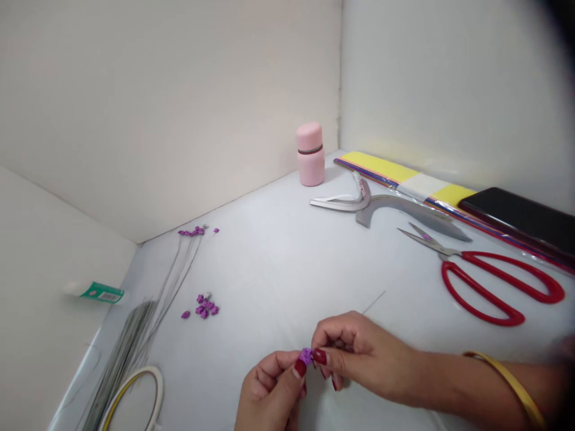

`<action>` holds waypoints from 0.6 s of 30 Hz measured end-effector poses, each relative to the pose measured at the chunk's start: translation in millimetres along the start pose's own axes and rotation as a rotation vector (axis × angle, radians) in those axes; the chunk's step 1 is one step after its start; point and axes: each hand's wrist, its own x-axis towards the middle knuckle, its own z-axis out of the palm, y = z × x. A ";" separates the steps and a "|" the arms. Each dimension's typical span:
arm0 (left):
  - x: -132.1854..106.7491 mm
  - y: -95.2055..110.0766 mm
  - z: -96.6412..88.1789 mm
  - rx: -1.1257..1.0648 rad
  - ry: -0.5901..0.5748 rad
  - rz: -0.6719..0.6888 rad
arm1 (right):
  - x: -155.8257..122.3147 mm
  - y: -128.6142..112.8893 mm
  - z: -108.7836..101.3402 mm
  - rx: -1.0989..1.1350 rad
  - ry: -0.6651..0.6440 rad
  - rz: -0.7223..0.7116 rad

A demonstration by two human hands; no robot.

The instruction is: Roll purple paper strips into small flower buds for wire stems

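Note:
Between my two hands, low in the middle of the view, is a small crumpled purple paper flower (306,356). My left hand (274,386) pinches it from the left with thumb and forefinger. From the other side, the thumb and fingertips of my right hand (359,353) close on its right edge. A thin wire (374,302) sticks out behind my right hand; whether that hand grips it is hidden. To the left lies a little pile of purple paper buds (206,307). Farther back, several wire stems tipped with purple buds (193,231) rest on the table.
Red-handled scissors (480,281) lie open at the right. Behind them are a grey curved tool (413,212), a black phone (521,215) and packed coloured paper sheets (381,167). A pink bottle (311,155) stands at the back. Bundled wires (121,353) and a tape roll (157,383) are left.

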 end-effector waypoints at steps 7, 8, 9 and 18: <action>1.3 -1.7 1.6 -0.051 0.005 -0.030 | -8.9 -7.2 -6.0 -0.592 0.010 -0.276; 0.9 -1.4 2.6 -0.058 0.007 -0.036 | -10.2 -8.5 -7.1 -0.696 -0.006 -0.343; 0.3 -0.8 3.6 -0.058 0.010 -0.040 | -10.9 -9.4 -7.7 -0.754 -0.017 -0.383; -2.5 3.2 6.1 -0.058 -0.048 -0.054 | -2.1 -3.6 0.5 -0.004 -0.033 0.029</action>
